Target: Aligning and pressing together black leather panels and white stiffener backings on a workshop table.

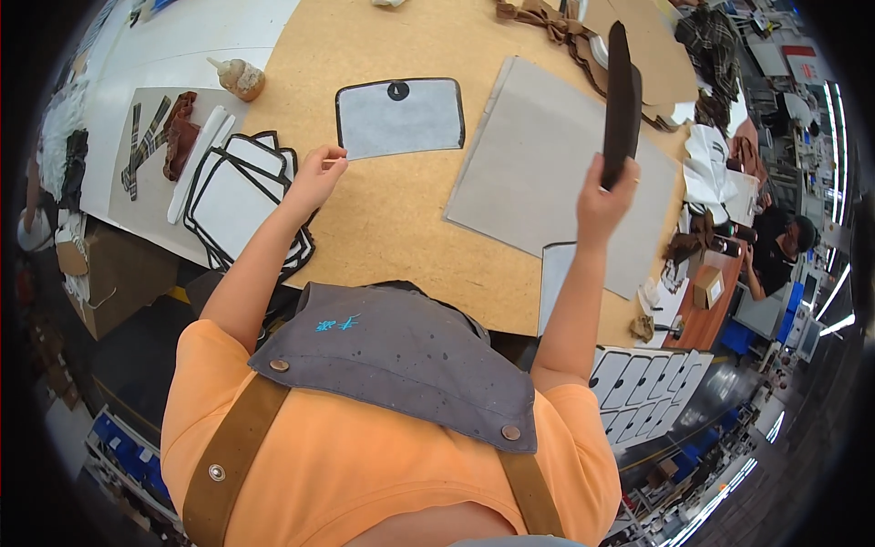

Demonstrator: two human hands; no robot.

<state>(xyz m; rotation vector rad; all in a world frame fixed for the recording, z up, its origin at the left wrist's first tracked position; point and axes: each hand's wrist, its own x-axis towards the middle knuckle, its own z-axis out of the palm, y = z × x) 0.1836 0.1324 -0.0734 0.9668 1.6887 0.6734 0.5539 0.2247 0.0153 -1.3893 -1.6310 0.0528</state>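
Note:
My right hand (607, 196) is raised over the grey sheet (538, 164), closed around the lower end of a long, dark brown flat piece (620, 100) that stands nearly upright. My left hand (319, 176) is at the lower left corner of a pale panel (401, 121) with black edging and a round black tab at its top. Its thumb and fingers are pinched together; whatever lies between them is too small to make out. Left of that forearm lies a loose pile of similar black-edged panels (232, 205).
Behind the pile stands a squat bottle (244, 80) with a nozzle. Plaid and brown scraps (182, 137) lie farther left. Brown strips and cut pieces (547, 20) crowd the far right. A rack of panels (643, 392) is at the lower right. Another person (779, 251) sits beyond the table.

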